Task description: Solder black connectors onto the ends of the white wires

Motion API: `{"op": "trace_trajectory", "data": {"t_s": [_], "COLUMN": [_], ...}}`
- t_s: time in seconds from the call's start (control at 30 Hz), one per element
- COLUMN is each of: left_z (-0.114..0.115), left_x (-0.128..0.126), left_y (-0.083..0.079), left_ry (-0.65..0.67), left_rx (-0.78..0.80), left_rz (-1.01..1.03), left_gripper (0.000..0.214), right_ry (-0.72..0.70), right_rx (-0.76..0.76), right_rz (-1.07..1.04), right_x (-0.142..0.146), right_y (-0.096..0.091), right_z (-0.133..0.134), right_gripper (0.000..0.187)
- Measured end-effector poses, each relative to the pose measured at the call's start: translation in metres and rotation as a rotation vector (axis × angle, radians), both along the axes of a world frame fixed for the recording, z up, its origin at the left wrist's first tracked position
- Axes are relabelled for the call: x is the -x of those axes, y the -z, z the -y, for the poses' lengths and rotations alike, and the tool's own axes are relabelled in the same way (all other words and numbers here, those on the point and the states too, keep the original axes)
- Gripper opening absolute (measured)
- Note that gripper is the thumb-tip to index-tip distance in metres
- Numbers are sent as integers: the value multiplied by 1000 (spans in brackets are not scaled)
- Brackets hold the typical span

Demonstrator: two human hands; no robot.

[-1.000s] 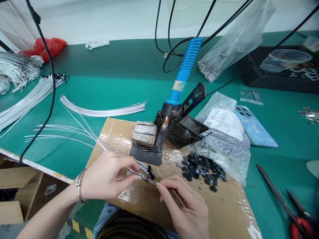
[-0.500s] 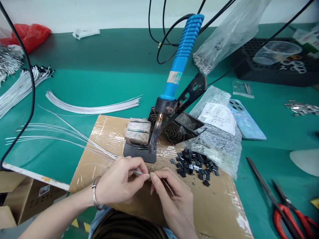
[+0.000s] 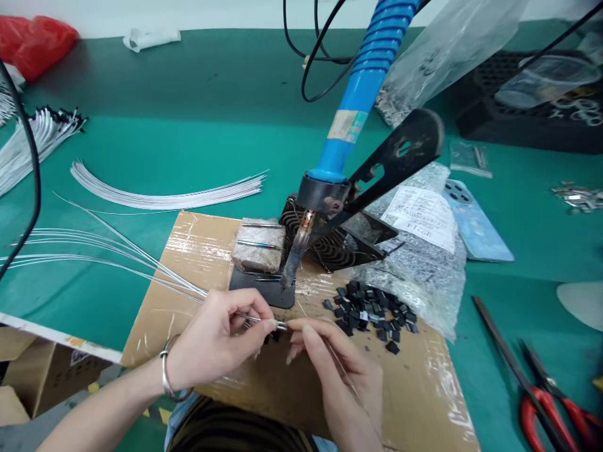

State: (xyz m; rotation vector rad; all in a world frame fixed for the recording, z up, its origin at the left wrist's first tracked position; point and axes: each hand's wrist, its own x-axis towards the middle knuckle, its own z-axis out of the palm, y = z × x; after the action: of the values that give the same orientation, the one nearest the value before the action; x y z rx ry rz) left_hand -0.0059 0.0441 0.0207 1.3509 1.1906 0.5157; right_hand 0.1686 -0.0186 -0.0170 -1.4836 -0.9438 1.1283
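Left hand (image 3: 217, 339) pinched narrow on a wire bundle (image 3: 155, 270), thumb and fingers closed, wire ends sticking out just past the fingertips toward the right hand. Bangle (image 3: 164, 376) on that wrist. Bundle fans out up-left over the cardboard (image 3: 414, 389) and past its edge onto the green mat (image 3: 188, 81). Right hand (image 3: 334, 370) also pinched narrow, on a thin wire (image 3: 346, 376) running down-right past the palm, fingertips almost touching the bundle ends, exact contact hard to tell. Few black pieces (image 3: 273, 337) right under the hands, main pile of black pieces (image 3: 367, 314) just to the right. Soldering iron (image 3: 362, 81), blue handle, sits tilted in its stand, tip down near a tan block (image 3: 258, 251) on a dark metal plate (image 3: 261, 289), just above the hands. Fan guard (image 3: 325, 245) behind the iron, bubble bag (image 3: 419, 276) with label to the right, red-handled scissors (image 3: 541, 408) and file (image 3: 509, 358) on the mat at right, loose wire arc (image 3: 164, 198) on the mat up-left
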Motion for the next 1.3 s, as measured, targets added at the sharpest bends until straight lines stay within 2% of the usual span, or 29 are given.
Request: {"op": "trace_trajectory", "data": {"t_s": [0.13, 0.93, 1.1, 1.3], "left_z": [2, 4, 5, 5], "left_x": [1, -2, -2, -2], "left_y": [-2, -2, -2, 2], "left_ry": [-11, -37, -64, -52], "left_rx": [2, 33, 17, 15], "left_rz": [9, 61, 17, -28], "left_gripper": [18, 21, 20, 23], "right_ry": [-20, 24, 40, -86], "right_rx": [-13, 3, 45, 17], "right_rz": [-2, -53, -158, -351], "right_x": [4, 10, 10, 7], "right_y": [-5, -9, 0, 18], "right_z": [-2, -1, -1, -1], "right_gripper": [16, 18, 19, 15]}}
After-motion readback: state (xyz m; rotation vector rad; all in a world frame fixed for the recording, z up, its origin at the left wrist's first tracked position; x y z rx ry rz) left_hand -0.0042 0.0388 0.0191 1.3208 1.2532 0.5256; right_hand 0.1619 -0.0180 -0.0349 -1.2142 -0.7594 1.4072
